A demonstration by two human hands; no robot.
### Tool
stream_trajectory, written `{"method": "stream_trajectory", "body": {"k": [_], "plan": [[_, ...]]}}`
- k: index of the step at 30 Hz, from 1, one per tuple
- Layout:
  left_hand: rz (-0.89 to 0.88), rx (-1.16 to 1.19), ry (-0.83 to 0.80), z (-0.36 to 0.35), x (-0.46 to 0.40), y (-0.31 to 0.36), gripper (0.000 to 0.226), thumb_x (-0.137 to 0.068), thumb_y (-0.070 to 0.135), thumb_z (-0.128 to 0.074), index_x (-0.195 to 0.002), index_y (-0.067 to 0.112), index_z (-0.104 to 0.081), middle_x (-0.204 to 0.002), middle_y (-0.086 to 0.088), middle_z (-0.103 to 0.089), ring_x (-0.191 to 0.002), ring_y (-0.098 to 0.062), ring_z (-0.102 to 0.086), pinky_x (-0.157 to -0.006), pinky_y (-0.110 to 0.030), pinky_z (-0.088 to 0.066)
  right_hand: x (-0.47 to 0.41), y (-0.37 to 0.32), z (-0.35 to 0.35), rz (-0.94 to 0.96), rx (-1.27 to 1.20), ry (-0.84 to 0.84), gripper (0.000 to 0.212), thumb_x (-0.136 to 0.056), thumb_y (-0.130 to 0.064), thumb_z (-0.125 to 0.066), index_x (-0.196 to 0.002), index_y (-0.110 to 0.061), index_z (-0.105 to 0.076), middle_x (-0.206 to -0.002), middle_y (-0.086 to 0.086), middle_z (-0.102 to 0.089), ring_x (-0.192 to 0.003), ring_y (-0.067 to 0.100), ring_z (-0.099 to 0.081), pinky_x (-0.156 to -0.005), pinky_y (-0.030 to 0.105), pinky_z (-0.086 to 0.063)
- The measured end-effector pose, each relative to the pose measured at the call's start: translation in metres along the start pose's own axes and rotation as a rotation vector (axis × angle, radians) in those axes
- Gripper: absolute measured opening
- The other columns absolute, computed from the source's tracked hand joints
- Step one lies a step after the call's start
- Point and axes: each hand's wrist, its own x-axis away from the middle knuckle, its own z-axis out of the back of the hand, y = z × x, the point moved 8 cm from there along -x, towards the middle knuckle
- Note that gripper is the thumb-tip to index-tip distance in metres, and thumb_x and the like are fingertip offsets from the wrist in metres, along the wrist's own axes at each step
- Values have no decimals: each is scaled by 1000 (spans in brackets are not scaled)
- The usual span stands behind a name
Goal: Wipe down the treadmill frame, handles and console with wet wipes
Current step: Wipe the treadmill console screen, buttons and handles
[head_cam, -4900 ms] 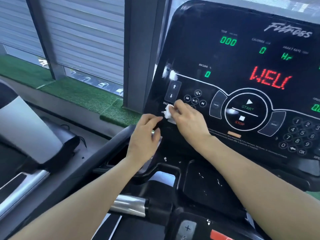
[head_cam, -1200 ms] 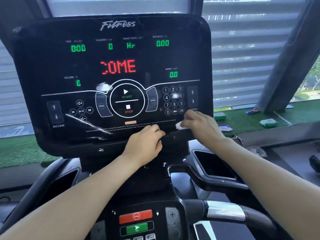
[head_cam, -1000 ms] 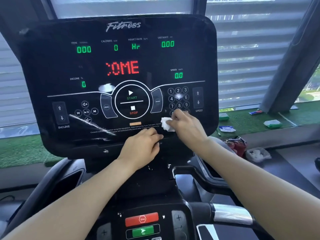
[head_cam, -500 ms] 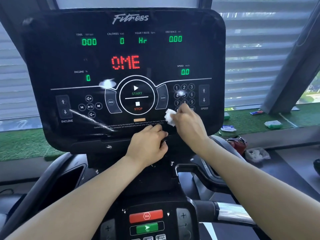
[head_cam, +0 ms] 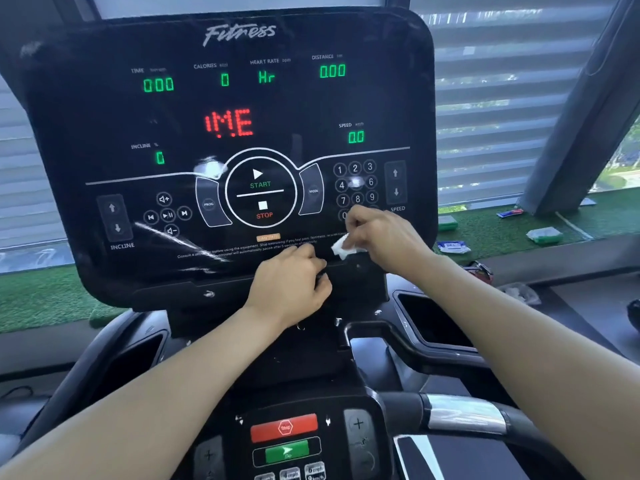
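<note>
Here the right hand (head_cam: 382, 237) pinches a crumpled wet wipe (head_cam: 343, 248) against the console (head_cam: 104, 109) lower edge below the keypad, while the left hand (head_cam: 292, 284), fingers curled, grips the rim; firm overlapping strokes should avoid the buttons.

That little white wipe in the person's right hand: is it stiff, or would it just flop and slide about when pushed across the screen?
Probably floppy: the wet wipe is scrunched into a small wad in the right hand, pinched by the fingertips. It looks light, since that pinch alone carries it. On the glossy console it likely glides easily.
</note>
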Motion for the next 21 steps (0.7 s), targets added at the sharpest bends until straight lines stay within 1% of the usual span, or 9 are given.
{"method": "stream_trajectory", "body": {"k": [2, 3, 5, 7, 10, 13, 17, 19, 21], "plan": [[0, 2, 22, 0, -3, 3, 27, -91, 30, -51, -101, 15, -72, -97, 6, -61, -98, -16, -59, -69, -35, -53, 5, 11, -1, -11, -30, -22, 30, -70, 11, -73, -78, -18, -77, -82, -8, -51, -67, 9, -37, -52, 15, -19], [-3, 12, 29, -1, -4, 6, 27, -92, 29, -51, -103, 15, -71, -99, 6, -61, -100, -16, -58, -68, -34, -53, 8, 16, 0, -5, -42, -26, 34, -66, 14, -72, -76, -17, -77, -80, -7, -52, -66, 9, -38, -53, 15, -19], [-29, 45, 29, -2, -10, 16, 28, -93, 27, -50, -112, 18, -67, -104, 8, -59, -105, -13, -56, -69, -33, -53, 14, 29, 2, -4, -44, -10, 35, -62, 16, -71, -73, -17, -78, -78, -3, -55, -64, 11, -41, -61, 19, -23], [-66, 75, 12, -6, -17, 29, 31, -94, 26, -49, -121, 20, -61, -110, 9, -55, -109, -11, -51, -70, -33, -52, 21, 39, 5, -22, -26, 9, 30, -65, 11, -74, -74, -17, -78, -79, -3, -55, -64, 14, -47, -67, 25, -26], [-110, 82, -18, -13, -26, 48, 31, -95, 24, -48, -123, 19, -59, -112, 6, -53, -110, -13, -48, -72, -36, -53, 32, 54, 12, -62, -9, 64, 26, -67, 7, -75, -75, -18, -78, -79, -2, -56, -69, 21, -56, -67, 28, -30], [-122, 82, 11, -17, -31, 55, 27, -94, 20, -50, -116, 14, -65, -106, 3, -56, -106, -16, -51, -67, -39, -54, 39, 71, 25, -169, -49, 183, 19, -76, 4, -72, -79, -15, -77, -82, 0, -60, -65, 21, -56, -68, 27, -31], [-162, 61, 122, -15, -33, 56, 12, -83, 12, -64, -90, 9, -71, -86, 0, -60, -85, -21, -59, -50, -36, -54, 44, 87, 48, -327, -100, 361, 25, -83, 7, -57, -86, -11, -74, -93, 4, -62, -65, 19, -50, -68, 25, -25], [-171, 55, 145, -16, -34, 57, 7, -79, 12, -67, -84, 8, -70, -82, 0, -60, -80, -21, -59, -46, -35, -53, 45, 92, 53, -404, -98, 397, 29, -84, 8, -52, -92, -12, -72, -99, 3, -61, -69, 16, -45, -61, 26, -22], [-174, 62, 148, -17, -34, 57, 7, -79, 12, -67, -84, 8, -70, -82, 0, -59, -80, -20, -59, -45, -35, -52, 48, 94, 49, -432, -71, 405, 30, -83, 7, -52, -96, -13, -69, -101, 3, -59, -71, 17, -45, -58, 25, -24]]}}
